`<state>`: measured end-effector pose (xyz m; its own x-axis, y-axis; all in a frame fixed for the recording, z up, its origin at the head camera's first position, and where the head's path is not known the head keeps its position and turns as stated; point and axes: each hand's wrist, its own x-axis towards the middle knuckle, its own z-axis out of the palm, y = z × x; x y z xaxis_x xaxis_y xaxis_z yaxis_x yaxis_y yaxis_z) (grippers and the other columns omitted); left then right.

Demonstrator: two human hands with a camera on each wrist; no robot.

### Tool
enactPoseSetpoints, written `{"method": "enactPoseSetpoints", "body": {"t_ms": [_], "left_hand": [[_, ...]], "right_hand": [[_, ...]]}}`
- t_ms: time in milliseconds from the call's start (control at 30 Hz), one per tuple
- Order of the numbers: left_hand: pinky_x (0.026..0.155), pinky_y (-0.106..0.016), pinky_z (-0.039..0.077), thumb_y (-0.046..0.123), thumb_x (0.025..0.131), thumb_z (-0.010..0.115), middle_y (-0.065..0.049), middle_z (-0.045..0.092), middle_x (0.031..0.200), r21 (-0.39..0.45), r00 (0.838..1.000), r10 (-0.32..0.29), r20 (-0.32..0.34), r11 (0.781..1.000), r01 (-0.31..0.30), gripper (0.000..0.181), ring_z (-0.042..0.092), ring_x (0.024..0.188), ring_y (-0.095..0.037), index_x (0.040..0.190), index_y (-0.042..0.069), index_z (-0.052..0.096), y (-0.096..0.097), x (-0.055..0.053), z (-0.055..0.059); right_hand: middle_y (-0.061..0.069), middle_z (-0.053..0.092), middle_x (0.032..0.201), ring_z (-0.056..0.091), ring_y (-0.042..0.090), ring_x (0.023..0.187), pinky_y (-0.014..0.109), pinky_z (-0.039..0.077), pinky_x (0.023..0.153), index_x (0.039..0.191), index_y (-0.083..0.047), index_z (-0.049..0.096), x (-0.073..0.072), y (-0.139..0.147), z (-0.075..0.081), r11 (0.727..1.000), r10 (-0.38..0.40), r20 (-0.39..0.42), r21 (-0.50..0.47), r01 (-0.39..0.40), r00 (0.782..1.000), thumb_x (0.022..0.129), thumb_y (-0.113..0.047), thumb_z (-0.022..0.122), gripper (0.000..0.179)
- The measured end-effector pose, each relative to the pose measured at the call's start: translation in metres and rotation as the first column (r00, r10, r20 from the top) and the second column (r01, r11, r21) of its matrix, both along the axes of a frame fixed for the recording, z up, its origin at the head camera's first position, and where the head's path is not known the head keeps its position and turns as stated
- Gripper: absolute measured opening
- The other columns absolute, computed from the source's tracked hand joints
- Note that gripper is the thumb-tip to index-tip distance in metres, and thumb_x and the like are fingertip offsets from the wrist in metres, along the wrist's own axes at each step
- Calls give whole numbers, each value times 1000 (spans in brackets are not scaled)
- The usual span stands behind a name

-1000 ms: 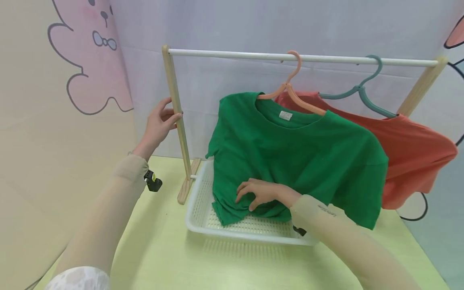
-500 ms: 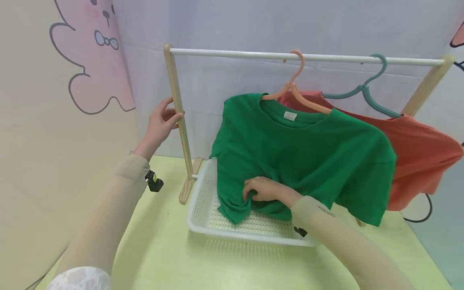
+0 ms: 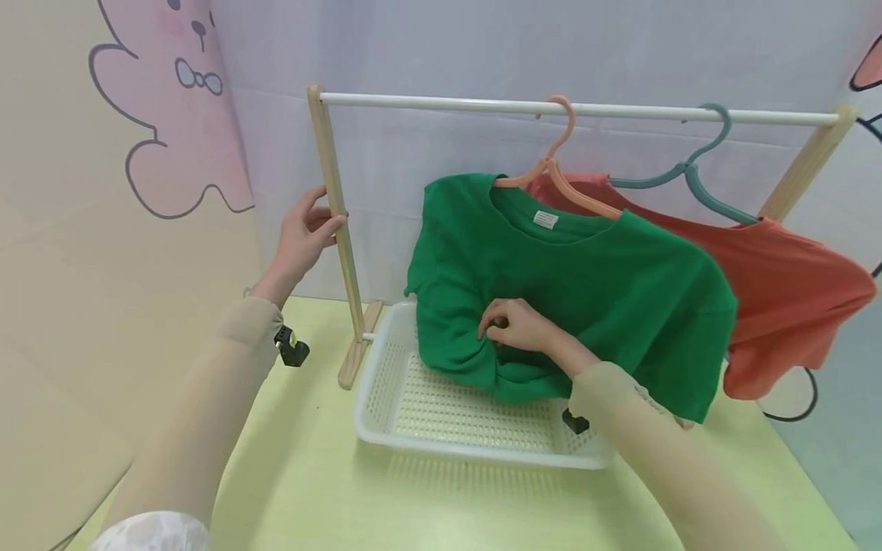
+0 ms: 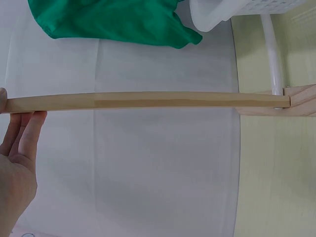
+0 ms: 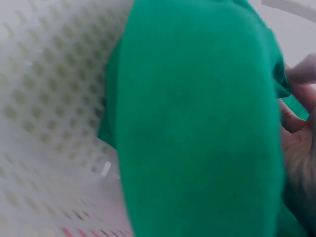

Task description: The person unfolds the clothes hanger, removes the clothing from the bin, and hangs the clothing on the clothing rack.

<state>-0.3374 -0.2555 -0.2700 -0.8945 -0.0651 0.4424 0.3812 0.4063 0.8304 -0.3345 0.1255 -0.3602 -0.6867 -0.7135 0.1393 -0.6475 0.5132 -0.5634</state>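
Note:
My left hand (image 3: 305, 233) holds the left wooden post (image 3: 335, 207) of a small clothes rack, thumb on one side and fingers on the other. In the left wrist view the fingertips press against the post (image 4: 148, 99). A green T-shirt (image 3: 544, 275) hangs from an orange hanger (image 3: 579, 197) on the white rail (image 3: 441, 103). My right hand (image 3: 520, 325) pinches the shirt's lower front, and the fabric bunches below the fingers. In the right wrist view a fold of the T-shirt (image 5: 197, 118) covers much of the hand (image 5: 300, 143).
Beneath the shirt a white perforated basket (image 3: 475, 451) stands on the pale yellow table (image 3: 317, 490). Behind and to the right, a red T-shirt (image 3: 792, 283) hangs on a teal hanger (image 3: 717, 203). The rack's wooden foot (image 3: 354, 360) sits left of the basket.
My right hand has closed on the green T-shirt and moved up and slightly right. The shirt's lower edge has lifted, showing more of the basket floor. My left hand stays on the post.

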Motion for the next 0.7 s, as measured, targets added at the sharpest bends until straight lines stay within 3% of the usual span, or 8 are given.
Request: {"method": "enactPoseSetpoints", "body": {"t_ms": [200, 367, 500, 600, 700], "left_hand": [[77, -17, 58, 19, 98, 62, -22, 63, 124, -13, 1000, 6, -7, 1000, -6, 56, 62, 91, 7, 150, 19, 41, 0, 1, 0], [77, -17, 58, 20, 98, 62, -22, 63, 125, -9, 1000, 8, -6, 1000, -8, 56, 62, 91, 7, 150, 19, 41, 0, 2, 0], [76, -17, 58, 21, 97, 63, -20, 64, 124, 0, 1000, 3, -3, 1000, -3, 56, 63, 91, 7, 150, 19, 41, -1, 2, 0], [75, -16, 57, 20, 97, 63, -15, 66, 120, 16, 1000, 2, -4, 1000, -2, 56, 63, 89, 6, 149, 18, 43, -1, 1, 0], [75, -16, 57, 20, 97, 64, -11, 67, 117, 23, 1000, 0, -2, 1000, 0, 55, 64, 90, 5, 148, 19, 43, -1, 1, 0]], "right_hand": [[6, 61, 99, 49, 13, 76, 27, 47, 72, 90, -11, 73, 10, -9, -21, 999, 15, -33, 51, -13, 999, 90, -15, 73, 4], [10, 55, 108, 52, 20, 88, 35, 48, 80, 111, -10, 63, 16, -12, -30, 987, -81, -31, 139, 84, 996, 86, -17, 77, 30], [9, 57, 111, 56, 23, 98, 41, 51, 87, 119, -14, 59, 21, -11, -33, 947, -178, -64, 261, 188, 982, 81, -30, 82, 47], [7, 62, 104, 58, 21, 90, 39, 51, 81, 114, -14, 62, 24, -9, -33, 928, -186, -73, 315, 199, 980, 82, -27, 81, 39], [6, 66, 98, 57, 19, 81, 34, 49, 73, 108, -13, 64, 23, -4, -33, 943, -180, -51, 273, 188, 982, 85, -14, 77, 26]]}}
